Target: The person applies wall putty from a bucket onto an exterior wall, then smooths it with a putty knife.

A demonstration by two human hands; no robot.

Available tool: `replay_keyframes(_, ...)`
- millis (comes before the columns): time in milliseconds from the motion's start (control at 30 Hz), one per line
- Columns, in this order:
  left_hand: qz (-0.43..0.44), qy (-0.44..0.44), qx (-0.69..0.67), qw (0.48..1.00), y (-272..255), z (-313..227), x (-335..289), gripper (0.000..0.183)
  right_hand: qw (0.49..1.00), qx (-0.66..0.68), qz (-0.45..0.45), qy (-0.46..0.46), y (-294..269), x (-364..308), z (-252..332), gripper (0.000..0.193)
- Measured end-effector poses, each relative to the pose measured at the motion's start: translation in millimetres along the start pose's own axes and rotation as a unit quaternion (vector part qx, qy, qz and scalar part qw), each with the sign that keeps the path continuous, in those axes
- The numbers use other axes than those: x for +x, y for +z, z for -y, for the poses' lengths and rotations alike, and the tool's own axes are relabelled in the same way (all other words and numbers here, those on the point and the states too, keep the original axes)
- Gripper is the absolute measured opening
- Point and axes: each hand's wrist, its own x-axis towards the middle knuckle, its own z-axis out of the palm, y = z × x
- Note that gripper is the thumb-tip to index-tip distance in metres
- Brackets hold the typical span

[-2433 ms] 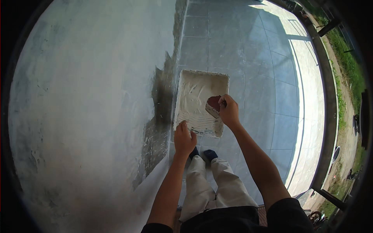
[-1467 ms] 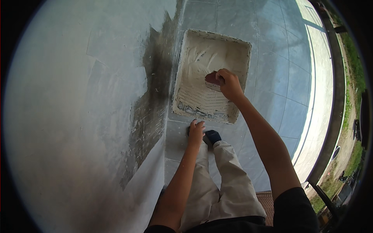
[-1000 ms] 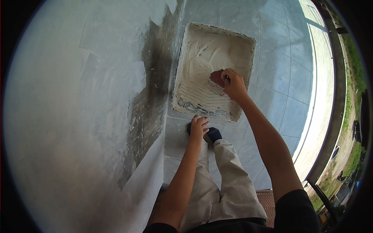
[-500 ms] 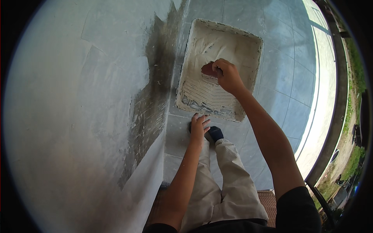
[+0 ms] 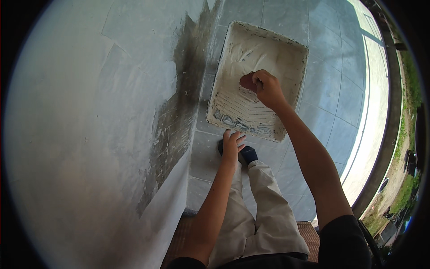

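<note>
A large paint tray [image 5: 303,76] lies on the tiled floor, coated with thick cream-coloured paste [image 5: 273,54] over its ribbed slope. My right hand [image 5: 268,92] is closed on the handle of a putty knife [image 5: 247,81] with a reddish-brown blade. The blade is down at the paste, around the middle of the tray; the grip is mostly hidden by my fingers. Just off the tray's near edge hovers my left hand [image 5: 232,144], open, its fingers spread and nothing in them. Whether it touches the tray I cannot tell.
Along the left rises a wall [image 5: 121,112], pale grey with a dark, rough unpainted patch [image 5: 177,98] near the floor. My dark-covered feet [image 5: 249,154] stand close to the tray. A brown woven mat [image 5: 309,235] lies behind them. At the right, a sunlit ledge [image 5: 358,148] borders greenery.
The putty knife and my right hand have shifted slightly right and down over the paste. The whole scene has also moved a little right in view. My left hand's fingers are spread wider.
</note>
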Motion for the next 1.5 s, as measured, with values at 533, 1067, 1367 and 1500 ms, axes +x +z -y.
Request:
replay_keyframes(533,-0.086,0.051,0.061,0.993,-20,-4,-35,0.068,0.964,0.121,-0.015,0.237,5,-52,28,0.009)
replay_keyframes(1067,-0.28,0.524,0.384,0.707,-2,-99,-153,0.054,0.766,0.561,-0.075,0.304,-64,-42,209,0.038)
replay_keyframes(1367,-0.357,0.674,0.402,0.507,2,-163,-271,0.048,0.704,0.682,0.045,0.191,-102,-25,314,0.031)
replay_keyframes(1500,-0.411,0.704,0.404,0.415,-8,-189,-334,0.047,0.706,0.693,0.08,0.12,-116,-22,381,0.028)
